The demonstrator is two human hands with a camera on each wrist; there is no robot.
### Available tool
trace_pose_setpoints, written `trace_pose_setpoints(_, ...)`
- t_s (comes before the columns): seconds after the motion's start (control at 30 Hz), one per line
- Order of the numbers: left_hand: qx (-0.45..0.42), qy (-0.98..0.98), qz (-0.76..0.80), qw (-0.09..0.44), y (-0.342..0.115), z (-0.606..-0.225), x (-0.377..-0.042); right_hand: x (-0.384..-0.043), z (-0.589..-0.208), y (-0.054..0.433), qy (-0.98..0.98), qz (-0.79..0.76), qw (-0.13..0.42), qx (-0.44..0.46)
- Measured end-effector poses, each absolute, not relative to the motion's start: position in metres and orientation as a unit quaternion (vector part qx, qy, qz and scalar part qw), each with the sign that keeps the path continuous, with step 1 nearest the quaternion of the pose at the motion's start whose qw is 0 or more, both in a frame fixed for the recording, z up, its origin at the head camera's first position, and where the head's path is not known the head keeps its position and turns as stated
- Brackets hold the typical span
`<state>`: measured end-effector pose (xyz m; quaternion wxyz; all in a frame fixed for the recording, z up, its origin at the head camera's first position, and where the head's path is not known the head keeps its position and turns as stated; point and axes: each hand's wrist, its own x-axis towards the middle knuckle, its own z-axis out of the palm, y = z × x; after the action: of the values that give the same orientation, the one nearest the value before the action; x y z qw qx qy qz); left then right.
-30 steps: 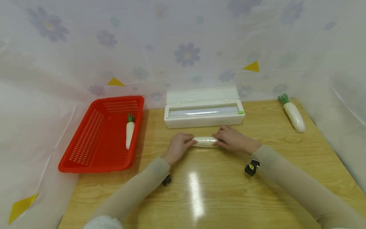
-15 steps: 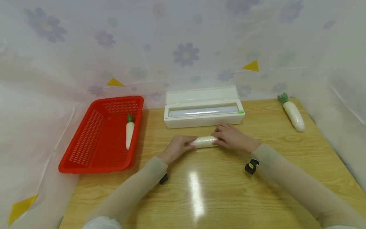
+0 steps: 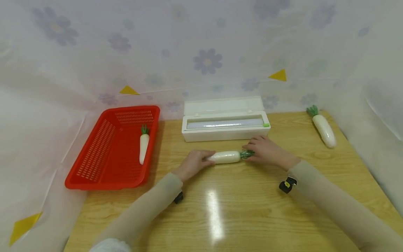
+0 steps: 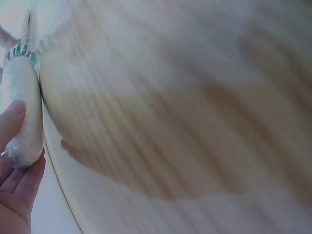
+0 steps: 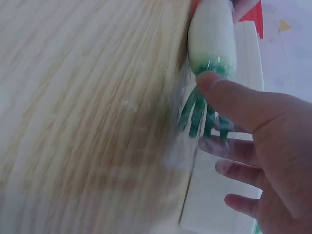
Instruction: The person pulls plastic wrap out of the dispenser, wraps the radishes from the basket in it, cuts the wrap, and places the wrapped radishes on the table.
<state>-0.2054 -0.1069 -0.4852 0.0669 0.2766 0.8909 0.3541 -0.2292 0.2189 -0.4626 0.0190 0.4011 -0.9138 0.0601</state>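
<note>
A white radish (image 3: 227, 157) with green leaves (image 3: 246, 154) lies crosswise on the table, wrapped in clear, shiny film. My left hand (image 3: 194, 163) grips its tip end; in the left wrist view the thumb lies on top and the fingers (image 4: 30, 181) curl below. At the leafy end is my right hand (image 3: 268, 151), its thumb on the base of the leaves and its fingers behind them. Loose clear film (image 5: 178, 146) spreads past the leaves in the right wrist view.
Behind the hands stands a white box (image 3: 225, 134), lid up, with a roll of film (image 3: 225, 123) inside. At left a red basket (image 3: 108, 186) contains another white radish (image 3: 143, 148). A shiny white radish (image 3: 325, 131) lies at the table's (image 3: 252, 217) far right.
My right hand has slid right along the radish from its body to the leaves, which now show. My left hand keeps hold of the tip end, having shifted slightly left.
</note>
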Motion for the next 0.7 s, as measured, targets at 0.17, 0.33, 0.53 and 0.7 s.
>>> trace_pose_setpoints(0.17, 0.268, 0.901, 0.337, 0.044, -0.119, -0.485, -0.205, -0.227, -0.46, 0.23, -0.922, 0.064, -0.007, 0.382)
trace_pose_setpoints(0.33, 0.274, 0.899, 0.34, 0.032, -0.125, -0.484, -0.205, -0.227, -0.464, 0.231, -0.926, 0.096, -0.004, 0.365)
trace_pose_setpoints(0.53, 0.27, 0.901, 0.338, 0.024, -0.127, -0.486, -0.206, -0.23, -0.478, 0.231, -0.924, 0.189, -0.01, 0.332)
trace_pose_setpoints(0.7, 0.264, 0.903, 0.339, 0.029, -0.127, -0.484, -0.206, -0.23, -0.484, 0.233, -0.913, 0.263, 0.011, 0.313)
